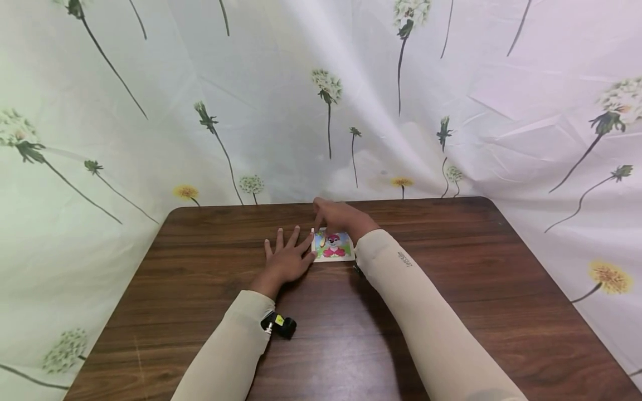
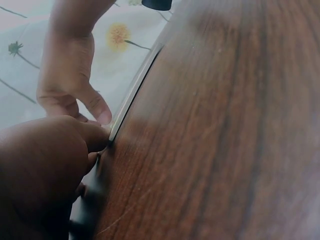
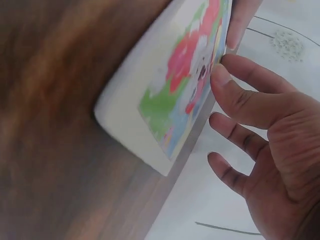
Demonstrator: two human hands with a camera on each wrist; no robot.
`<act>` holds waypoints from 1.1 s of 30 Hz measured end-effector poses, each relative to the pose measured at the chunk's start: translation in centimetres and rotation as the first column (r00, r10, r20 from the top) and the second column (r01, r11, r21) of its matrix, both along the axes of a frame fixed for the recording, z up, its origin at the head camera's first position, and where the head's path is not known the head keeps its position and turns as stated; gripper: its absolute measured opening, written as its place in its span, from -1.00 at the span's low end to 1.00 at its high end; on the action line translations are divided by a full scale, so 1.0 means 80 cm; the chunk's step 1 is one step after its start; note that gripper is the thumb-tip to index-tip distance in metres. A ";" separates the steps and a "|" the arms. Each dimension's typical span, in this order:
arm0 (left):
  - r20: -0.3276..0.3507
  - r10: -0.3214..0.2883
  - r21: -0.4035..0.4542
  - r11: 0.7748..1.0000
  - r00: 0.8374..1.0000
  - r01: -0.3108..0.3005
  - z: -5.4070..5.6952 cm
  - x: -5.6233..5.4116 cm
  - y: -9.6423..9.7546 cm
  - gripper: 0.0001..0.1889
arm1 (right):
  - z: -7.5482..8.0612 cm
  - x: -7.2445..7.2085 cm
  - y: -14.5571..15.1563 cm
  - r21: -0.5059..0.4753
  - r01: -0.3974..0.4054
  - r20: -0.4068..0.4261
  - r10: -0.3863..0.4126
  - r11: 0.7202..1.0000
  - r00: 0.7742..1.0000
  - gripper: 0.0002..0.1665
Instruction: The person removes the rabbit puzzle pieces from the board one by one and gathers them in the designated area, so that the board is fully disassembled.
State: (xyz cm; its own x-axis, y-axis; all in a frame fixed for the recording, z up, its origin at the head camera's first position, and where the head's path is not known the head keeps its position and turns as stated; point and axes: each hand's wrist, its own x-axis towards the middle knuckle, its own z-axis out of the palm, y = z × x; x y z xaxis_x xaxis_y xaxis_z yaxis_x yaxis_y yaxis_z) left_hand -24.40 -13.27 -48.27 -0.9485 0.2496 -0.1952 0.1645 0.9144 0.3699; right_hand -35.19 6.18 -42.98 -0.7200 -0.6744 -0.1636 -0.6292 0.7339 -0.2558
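Observation:
A small flat picture board (image 1: 335,253) with a pale border lies on the table, showing a red-and-pink cartoon animal on green and blue. My left hand (image 1: 287,263) rests on the table with fingers spread, its thumb and forefinger at the board's left edge. Over the board's far side reaches my right hand (image 1: 337,216), bent down at the wrist. In the right wrist view, the thumb and forefinger of that right hand (image 3: 280,120) pinch at the edge of the picture board (image 3: 187,75), while its other fingers are loosely bent off the board.
The brown wood-grain table (image 1: 210,301) has rounded far corners. Behind it hangs a pale sheet (image 1: 281,122) printed with dandelions. A small black wrist camera (image 1: 282,325) sits at the left sleeve.

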 end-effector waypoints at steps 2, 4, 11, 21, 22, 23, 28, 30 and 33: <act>-0.002 0.000 -0.002 1.000 1.000 0.000 -0.001 0.000 0.000 -0.32 | 0.002 -0.001 -0.001 0.018 0.006 0.004 -0.006 1.000 1.000 -0.72; -0.003 0.002 -0.004 1.000 1.000 -0.002 -0.001 -0.001 0.000 -0.32 | 0.003 -0.001 -0.001 0.024 0.006 0.007 -0.006 1.000 1.000 -0.70; -0.001 0.004 -0.004 1.000 1.000 -0.004 -0.002 0.000 -0.001 -0.32 | -0.001 -0.001 -0.003 0.029 -0.004 0.024 0.003 1.000 1.000 -0.68; -0.009 0.004 0.000 1.000 1.000 -0.004 -0.003 -0.001 -0.001 -0.33 | -0.002 0.001 -0.006 0.041 0.043 0.111 -0.047 0.998 0.993 -0.67; -0.007 0.004 0.000 1.000 1.000 -0.004 -0.003 -0.001 -0.001 -0.33 | -0.002 0.001 -0.005 0.046 0.044 0.109 -0.049 0.998 0.993 -0.66; -0.005 0.004 0.001 1.000 1.000 -0.004 -0.003 -0.001 -0.001 -0.33 | -0.002 0.001 -0.005 0.043 0.045 0.108 -0.049 0.998 0.993 -0.64; 0.000 0.002 -0.002 1.000 1.000 -0.002 -0.002 0.000 -0.001 -0.33 | -0.007 0.000 -0.001 -0.011 0.039 0.105 -0.038 0.999 0.994 -0.61; 0.000 0.002 -0.003 1.000 1.000 -0.002 -0.001 0.000 0.000 -0.33 | -0.010 -0.001 0.001 -0.044 0.040 0.107 -0.035 0.998 0.994 -0.64; -0.001 0.003 -0.004 1.000 1.000 -0.003 -0.001 0.000 0.000 -0.33 | -0.014 -0.001 0.005 -0.087 0.047 0.103 -0.038 0.995 0.994 -0.71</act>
